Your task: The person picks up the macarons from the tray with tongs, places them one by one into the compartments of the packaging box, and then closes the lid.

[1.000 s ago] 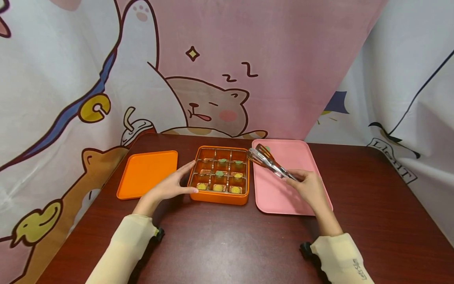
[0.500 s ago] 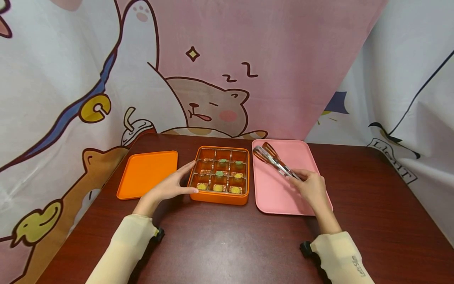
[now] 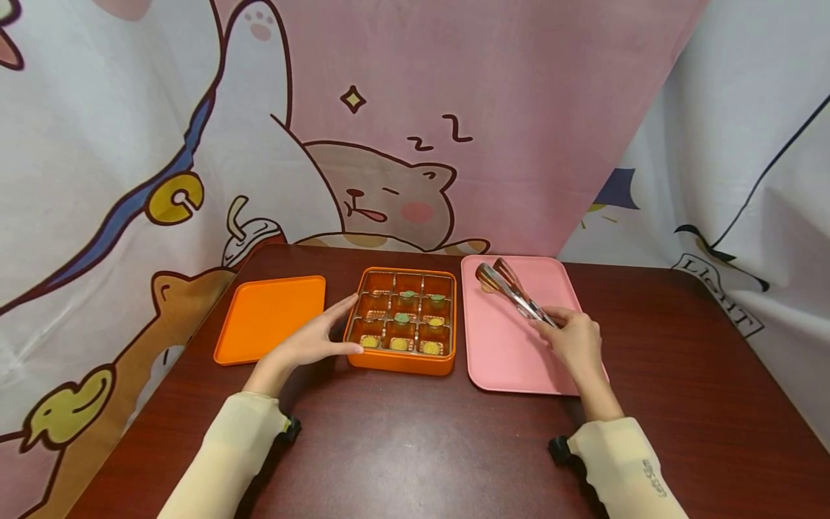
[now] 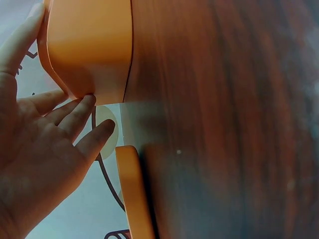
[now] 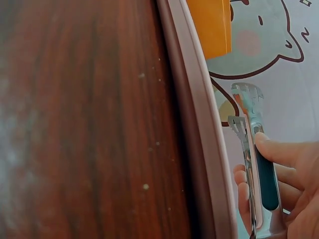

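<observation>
In the head view, my left hand rests against the near left corner of an orange divided box. Its thumb lies along the front and the fingers extend along the left side. Small yellow pieces and green pieces sit in several compartments. My right hand holds metal tongs above the pink tray, their tips spread and pointing to the far left. Something small and yellowish on the tray is partly hidden behind the tongs. The right wrist view shows the thumb pressing the tongs' dark grip.
A flat orange lid lies left of the box. Everything stands on a dark wooden table, with a cartoon-print curtain behind it. The pink tray sits close beside the box's right side.
My right hand has moved the tongs away from the box, rightward over the pink tray. The left hand and the box have stayed in place.
</observation>
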Action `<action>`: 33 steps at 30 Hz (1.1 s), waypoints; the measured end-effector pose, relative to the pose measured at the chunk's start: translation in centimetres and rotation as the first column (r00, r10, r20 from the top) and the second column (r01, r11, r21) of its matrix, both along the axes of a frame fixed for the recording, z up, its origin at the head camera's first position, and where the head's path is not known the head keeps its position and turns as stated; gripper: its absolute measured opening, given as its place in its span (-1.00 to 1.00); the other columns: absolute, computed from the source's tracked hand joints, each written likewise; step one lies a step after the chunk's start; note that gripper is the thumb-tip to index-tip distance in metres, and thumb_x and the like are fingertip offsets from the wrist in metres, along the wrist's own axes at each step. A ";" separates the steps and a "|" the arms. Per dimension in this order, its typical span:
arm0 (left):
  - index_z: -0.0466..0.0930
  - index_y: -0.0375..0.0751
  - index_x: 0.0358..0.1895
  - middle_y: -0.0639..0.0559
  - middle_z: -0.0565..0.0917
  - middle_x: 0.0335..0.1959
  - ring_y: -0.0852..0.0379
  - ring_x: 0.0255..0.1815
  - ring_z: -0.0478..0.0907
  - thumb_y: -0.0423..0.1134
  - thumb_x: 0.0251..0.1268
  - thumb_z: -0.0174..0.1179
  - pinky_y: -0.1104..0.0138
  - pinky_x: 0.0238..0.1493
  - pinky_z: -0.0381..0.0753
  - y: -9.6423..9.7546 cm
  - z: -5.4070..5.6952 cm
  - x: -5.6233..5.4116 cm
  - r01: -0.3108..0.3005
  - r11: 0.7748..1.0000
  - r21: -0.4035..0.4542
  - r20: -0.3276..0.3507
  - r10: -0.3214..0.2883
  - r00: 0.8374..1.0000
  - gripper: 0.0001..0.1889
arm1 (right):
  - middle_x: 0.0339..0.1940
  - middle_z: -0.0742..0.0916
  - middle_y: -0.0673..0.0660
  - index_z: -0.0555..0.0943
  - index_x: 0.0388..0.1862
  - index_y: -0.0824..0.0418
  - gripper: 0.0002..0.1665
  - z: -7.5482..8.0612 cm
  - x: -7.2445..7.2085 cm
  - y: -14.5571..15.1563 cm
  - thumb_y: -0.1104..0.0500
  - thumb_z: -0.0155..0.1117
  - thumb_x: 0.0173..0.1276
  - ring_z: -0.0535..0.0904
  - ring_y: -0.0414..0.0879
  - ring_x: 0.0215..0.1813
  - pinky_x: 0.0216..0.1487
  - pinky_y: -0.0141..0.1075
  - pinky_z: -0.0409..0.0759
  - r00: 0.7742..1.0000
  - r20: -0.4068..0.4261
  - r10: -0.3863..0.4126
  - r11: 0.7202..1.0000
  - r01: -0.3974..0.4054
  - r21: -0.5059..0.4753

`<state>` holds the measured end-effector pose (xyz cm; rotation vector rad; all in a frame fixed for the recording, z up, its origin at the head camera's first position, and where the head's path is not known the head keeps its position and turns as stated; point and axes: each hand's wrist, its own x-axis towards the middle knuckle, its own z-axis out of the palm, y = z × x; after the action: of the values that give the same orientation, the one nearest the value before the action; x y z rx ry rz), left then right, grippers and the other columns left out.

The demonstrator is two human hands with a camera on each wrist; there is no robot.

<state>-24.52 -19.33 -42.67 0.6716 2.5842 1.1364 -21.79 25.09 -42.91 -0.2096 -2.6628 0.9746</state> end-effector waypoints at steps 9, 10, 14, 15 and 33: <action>-0.09 -0.14 0.63 -0.17 -0.06 0.66 -0.27 0.63 -0.05 0.05 0.18 0.41 -0.28 0.51 0.00 0.1 0.0 0.1 -0.001 1.000 0.004 0.010 0.001 1.000 0.08 | -0.06 0.78 0.33 0.72 0.05 0.31 -0.53 -0.3 -0.4 0.2 0.07 0.48 0.25 0.71 0.23 -0.08 -0.31 -0.22 0.42 0.999 0.053 -0.007 0.999 0.004 0.048; -0.09 -0.14 0.63 -0.18 -0.06 0.66 -0.27 0.63 -0.05 0.05 0.18 0.41 -0.28 0.51 0.00 0.0 0.0 0.1 -0.001 1.000 0.005 0.010 0.001 1.000 0.07 | -0.04 0.78 0.33 0.72 0.05 0.32 -0.54 -0.3 -0.4 0.2 0.07 0.48 0.25 0.69 0.25 -0.04 -0.30 -0.20 0.43 0.998 0.057 -0.008 0.999 0.005 0.047; -0.09 -0.14 0.63 -0.17 -0.06 0.66 -0.26 0.64 -0.06 0.04 0.18 0.41 -0.27 0.52 0.00 0.0 -0.1 0.0 -0.001 1.000 0.005 0.009 0.001 1.000 0.07 | -0.03 0.78 0.32 0.72 0.06 0.30 -0.55 -0.4 -0.5 0.4 0.08 0.47 0.27 0.68 0.27 -0.02 -0.28 -0.16 0.44 0.998 0.067 -0.009 0.998 0.005 0.055; -0.09 -0.14 0.63 -0.17 -0.06 0.66 -0.26 0.64 -0.06 0.04 0.18 0.41 -0.27 0.52 0.00 0.0 -0.1 0.0 -0.001 1.000 0.005 0.009 0.001 1.000 0.07 | -0.03 0.78 0.32 0.72 0.06 0.30 -0.56 -0.4 -0.5 0.4 0.08 0.46 0.27 0.68 0.26 -0.03 -0.29 -0.17 0.43 0.998 0.069 -0.010 0.998 0.006 0.056; -0.09 -0.13 0.63 -0.19 -0.05 0.65 -0.28 0.63 -0.04 0.04 0.18 0.42 -0.28 0.51 0.01 0.0 -0.1 0.0 -0.010 1.000 -0.004 0.003 0.010 1.000 0.07 | -0.11 0.81 0.29 0.76 -0.01 0.26 -0.62 -0.5 -0.3 0.7 0.06 0.45 0.28 0.66 0.27 0.01 -0.26 -0.09 0.44 0.991 0.130 -0.031 0.998 0.023 0.062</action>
<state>-24.57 -19.29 -42.72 0.6561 2.5899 1.1338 -22.10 25.80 -43.41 -0.3055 -2.7958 0.8993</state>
